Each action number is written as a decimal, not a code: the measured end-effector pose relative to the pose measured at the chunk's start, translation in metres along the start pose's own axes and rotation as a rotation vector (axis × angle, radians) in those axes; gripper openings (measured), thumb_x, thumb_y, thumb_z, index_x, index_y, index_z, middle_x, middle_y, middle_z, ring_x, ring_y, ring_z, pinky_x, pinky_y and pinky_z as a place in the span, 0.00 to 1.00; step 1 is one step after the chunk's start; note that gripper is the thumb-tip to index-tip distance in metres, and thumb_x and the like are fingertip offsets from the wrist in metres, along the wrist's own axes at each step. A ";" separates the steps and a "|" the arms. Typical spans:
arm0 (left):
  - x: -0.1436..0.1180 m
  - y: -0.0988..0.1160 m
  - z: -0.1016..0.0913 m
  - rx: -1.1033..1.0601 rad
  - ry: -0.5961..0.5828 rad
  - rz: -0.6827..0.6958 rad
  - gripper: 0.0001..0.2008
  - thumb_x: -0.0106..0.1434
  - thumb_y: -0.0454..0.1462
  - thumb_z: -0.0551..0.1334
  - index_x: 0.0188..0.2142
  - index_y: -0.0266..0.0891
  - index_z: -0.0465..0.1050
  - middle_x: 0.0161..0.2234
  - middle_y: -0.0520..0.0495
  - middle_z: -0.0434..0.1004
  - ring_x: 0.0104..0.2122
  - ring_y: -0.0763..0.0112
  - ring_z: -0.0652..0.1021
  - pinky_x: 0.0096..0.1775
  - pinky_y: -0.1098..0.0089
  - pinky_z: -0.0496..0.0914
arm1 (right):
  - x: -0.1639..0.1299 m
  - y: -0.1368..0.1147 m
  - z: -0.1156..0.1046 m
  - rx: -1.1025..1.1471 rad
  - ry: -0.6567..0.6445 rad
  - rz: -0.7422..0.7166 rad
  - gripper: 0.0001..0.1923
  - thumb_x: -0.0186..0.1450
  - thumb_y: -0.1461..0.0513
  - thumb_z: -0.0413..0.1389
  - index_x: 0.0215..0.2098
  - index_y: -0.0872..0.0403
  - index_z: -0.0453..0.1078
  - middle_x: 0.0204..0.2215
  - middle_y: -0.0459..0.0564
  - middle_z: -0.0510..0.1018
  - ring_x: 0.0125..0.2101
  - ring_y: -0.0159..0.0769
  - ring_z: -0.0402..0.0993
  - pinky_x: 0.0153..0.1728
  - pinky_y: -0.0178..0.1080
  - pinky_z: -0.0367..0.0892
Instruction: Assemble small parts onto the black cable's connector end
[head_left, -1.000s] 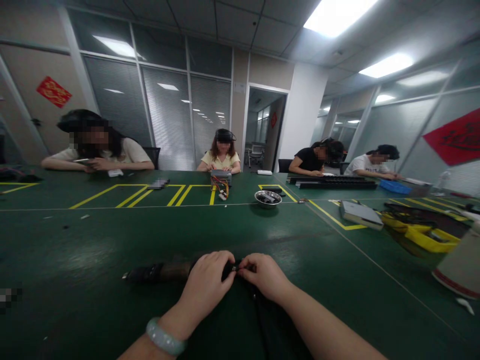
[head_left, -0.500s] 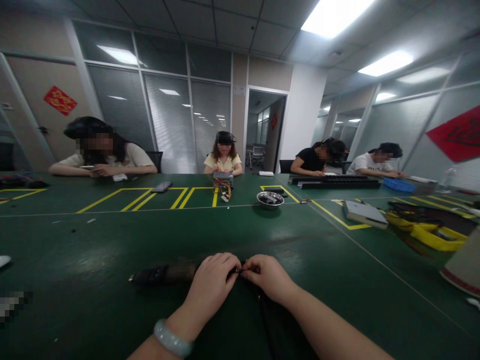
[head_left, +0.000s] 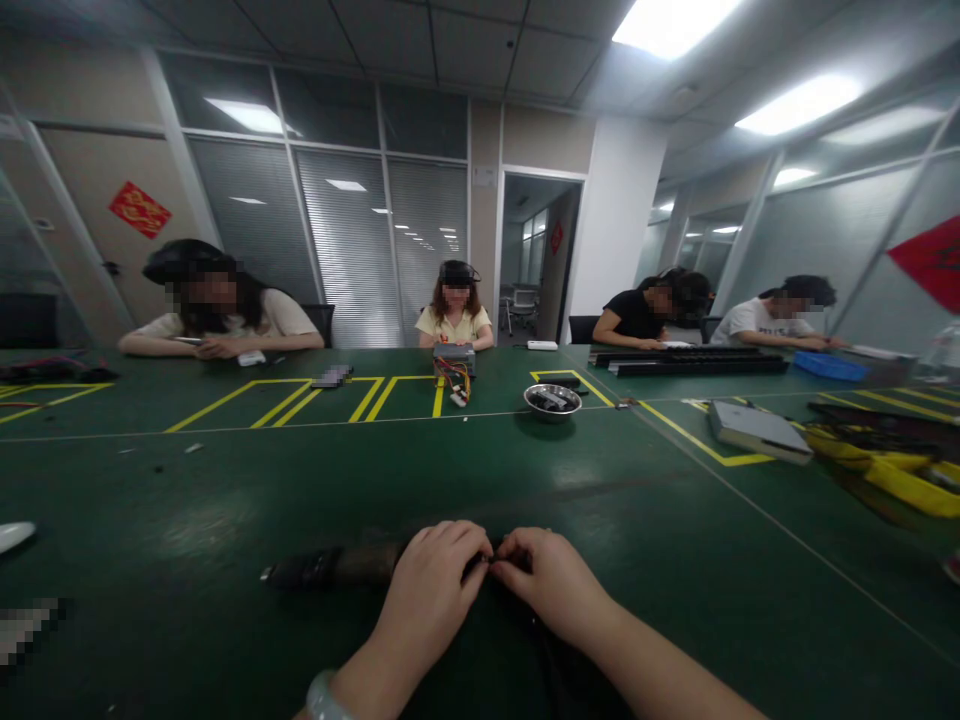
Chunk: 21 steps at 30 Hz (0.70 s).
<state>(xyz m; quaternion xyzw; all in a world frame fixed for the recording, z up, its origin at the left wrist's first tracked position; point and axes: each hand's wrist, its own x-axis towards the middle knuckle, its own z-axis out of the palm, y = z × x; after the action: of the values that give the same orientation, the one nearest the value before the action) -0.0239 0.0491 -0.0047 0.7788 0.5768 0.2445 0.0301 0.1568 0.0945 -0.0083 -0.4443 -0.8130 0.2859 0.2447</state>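
A dark electric screwdriver [head_left: 330,568] lies on the green table, its bit pointing left. Over its rear end, my left hand [head_left: 442,580] is closed, the fingers curled around the tool. My right hand [head_left: 551,580] meets it there, thumb and forefinger pinched at the tool's tail, where a dark power cable [head_left: 547,655] appears to join. The fingertips of both hands touch or nearly touch, and the small part between them is mostly hidden. Below my right hand the cable runs toward the near table edge, hard to see against the dark surface.
Beyond my hands stands a metal bowl [head_left: 553,402] with dark parts. A power supply with wires [head_left: 454,365] sits farther back, near a seated person. To the right are a grey box-shaped device [head_left: 759,432] and yellow bins [head_left: 915,483]. Several people sit across the table.
The view has shifted slightly, so the scene sits a little farther right. My fingertips have drawn closer together at the screwdriver's tail; the tool stays on the table.
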 end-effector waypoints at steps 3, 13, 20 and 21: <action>0.000 0.000 0.000 -0.007 0.012 -0.002 0.06 0.62 0.33 0.57 0.36 0.46 0.70 0.43 0.53 0.75 0.44 0.65 0.73 0.45 0.63 0.63 | -0.002 -0.003 -0.001 -0.016 0.007 0.031 0.06 0.62 0.58 0.59 0.32 0.50 0.76 0.30 0.44 0.80 0.32 0.35 0.73 0.33 0.33 0.60; 0.000 -0.003 0.003 -0.007 0.031 0.008 0.05 0.61 0.34 0.59 0.37 0.46 0.70 0.42 0.53 0.75 0.43 0.64 0.73 0.45 0.62 0.63 | -0.001 0.008 0.005 0.110 0.000 0.057 0.06 0.63 0.60 0.57 0.31 0.52 0.75 0.29 0.44 0.79 0.29 0.33 0.74 0.30 0.32 0.60; -0.002 -0.001 0.002 0.000 0.050 0.022 0.06 0.61 0.33 0.58 0.38 0.46 0.70 0.41 0.53 0.75 0.43 0.64 0.73 0.45 0.61 0.65 | 0.000 0.006 0.004 0.124 0.000 0.055 0.06 0.62 0.60 0.57 0.30 0.53 0.75 0.27 0.44 0.79 0.29 0.33 0.73 0.30 0.32 0.60; -0.002 -0.001 0.003 -0.003 0.057 0.013 0.07 0.60 0.33 0.59 0.39 0.46 0.70 0.41 0.53 0.74 0.43 0.64 0.74 0.45 0.61 0.65 | 0.000 0.007 0.004 0.125 0.003 0.059 0.06 0.62 0.60 0.57 0.30 0.53 0.74 0.27 0.44 0.79 0.28 0.33 0.73 0.29 0.31 0.60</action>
<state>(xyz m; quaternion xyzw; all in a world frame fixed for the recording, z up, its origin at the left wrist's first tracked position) -0.0238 0.0479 -0.0082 0.7752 0.5720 0.2676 0.0132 0.1577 0.0968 -0.0161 -0.4523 -0.7798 0.3424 0.2647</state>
